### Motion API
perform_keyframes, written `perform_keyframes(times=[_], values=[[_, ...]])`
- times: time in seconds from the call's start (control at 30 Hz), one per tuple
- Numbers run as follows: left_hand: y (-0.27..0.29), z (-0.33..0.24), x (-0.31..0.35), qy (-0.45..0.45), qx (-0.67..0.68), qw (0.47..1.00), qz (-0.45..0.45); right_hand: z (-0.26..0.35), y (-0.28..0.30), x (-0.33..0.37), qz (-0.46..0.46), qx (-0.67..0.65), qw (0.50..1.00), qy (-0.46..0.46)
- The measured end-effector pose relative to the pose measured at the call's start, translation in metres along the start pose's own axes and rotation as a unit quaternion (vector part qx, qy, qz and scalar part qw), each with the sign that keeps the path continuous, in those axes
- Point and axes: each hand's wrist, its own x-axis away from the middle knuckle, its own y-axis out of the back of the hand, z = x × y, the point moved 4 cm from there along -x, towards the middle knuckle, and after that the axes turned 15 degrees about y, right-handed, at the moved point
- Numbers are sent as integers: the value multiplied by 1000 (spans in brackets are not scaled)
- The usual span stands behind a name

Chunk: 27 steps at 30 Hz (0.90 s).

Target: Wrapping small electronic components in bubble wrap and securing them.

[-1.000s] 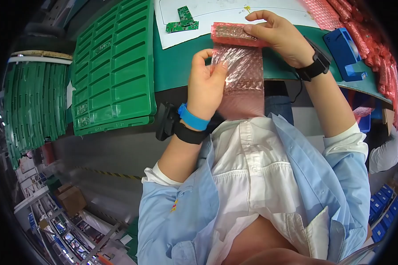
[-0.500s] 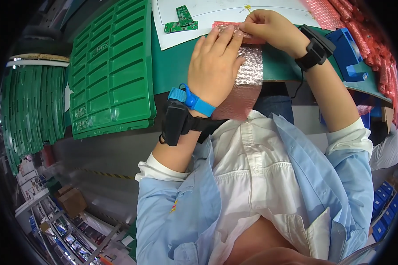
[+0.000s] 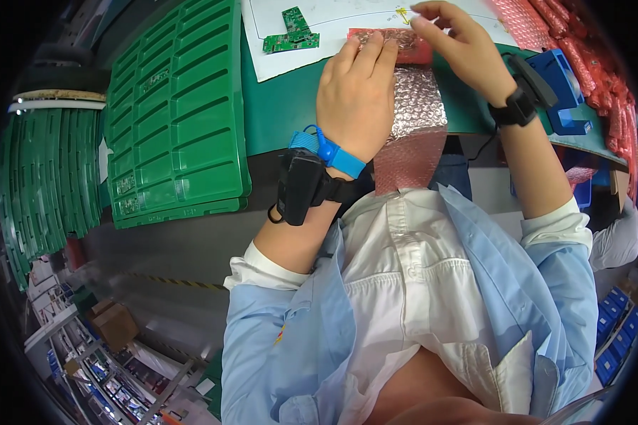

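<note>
A strip of pink bubble wrap [image 3: 420, 110] runs from the table over its front edge down to my shirt. Its far end is folded over into a flat packet [image 3: 412, 47]; what lies inside, if anything, is hidden. My left hand [image 3: 358, 99] lies flat with its fingers pressing on the left part of that packet. To the right of the packet, my right hand [image 3: 468, 51] is raised with thumb and fingers apart, holding nothing. Two green circuit boards [image 3: 290, 42] lie to the left, on a white sheet [image 3: 262, 62].
A green compartment tray [image 3: 181, 134] stands left of my left hand, with more green trays [image 3: 49, 177] stacked beyond. On the right are a blue holder [image 3: 568, 95] and many pink wrapped rolls [image 3: 606, 99]. The green tabletop [image 3: 276, 113] ends near my forearms.
My right hand has let go of the folded end and lifted away to the right. My left hand and the bubble wrap have shifted slightly right.
</note>
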Motion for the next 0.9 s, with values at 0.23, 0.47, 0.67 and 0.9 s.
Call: perform_keyframes(times=[0.23,0.47,0.67,0.9], values=[[2,0,2,4,35,999,14,5,-8,13,84,103,977,165],[2,-1,3,2,56,998,35,-2,-9,11,128,223,950,176],[3,1,4,0,49,998,34,17,2,-3,145,188,950,201],[3,-2,3,-3,36,998,42,19,4,-8,190,215,931,227]])
